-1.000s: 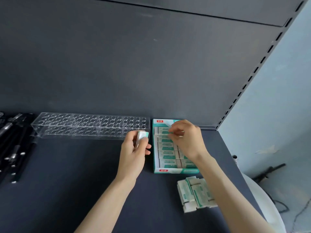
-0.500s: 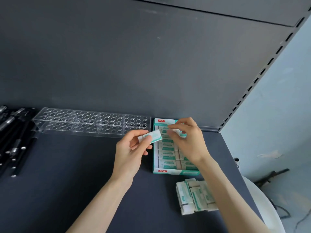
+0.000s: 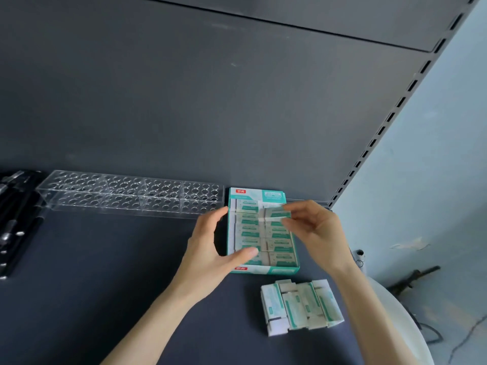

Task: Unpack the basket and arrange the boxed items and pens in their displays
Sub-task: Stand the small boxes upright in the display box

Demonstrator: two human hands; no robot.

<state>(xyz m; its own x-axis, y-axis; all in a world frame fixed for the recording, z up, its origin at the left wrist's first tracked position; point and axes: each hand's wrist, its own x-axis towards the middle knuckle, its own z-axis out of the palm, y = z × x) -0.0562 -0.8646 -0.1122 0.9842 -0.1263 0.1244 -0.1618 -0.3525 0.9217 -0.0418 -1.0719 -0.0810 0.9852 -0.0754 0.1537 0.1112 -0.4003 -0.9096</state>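
Small green-and-white boxes [image 3: 247, 234] are lying flat in two columns inside the teal display box [image 3: 263, 270]. It is sitting on the dark shelf [image 3: 105, 272] with its far end against the grey back panel [image 3: 210, 101].

Your right hand [image 3: 316, 230] is hovering over the far right part of that display box, and its grip is clamped on a single box [image 3: 274, 214]. The thumb and fingertips are pinching its right end, and it is lying level just above the packed rows. That box is blurred, so I cannot tell whether it is touching the ones beneath it.

Your left hand [image 3: 208, 251] is reaching in from the left with its grip apart, holding nothing. The fingers are spreading beside the display box's left wall, and the thumb is stretching across its near left corner, over the front row. Whether the thumb is touching the boxes is not clear.

A loose pile of boxes [image 3: 300, 304] of the same kind is lying on the shelf just in front of the display box, toward the right. A clear acrylic pen rack [image 3: 129, 193] with rows of round holes is standing along the back panel, its right end just beside the display box. Black pens [image 3: 15, 222] are lying in a heap at the far left edge. A white rounded rim [image 3: 395, 312] is showing past the shelf's right edge, under your right forearm.
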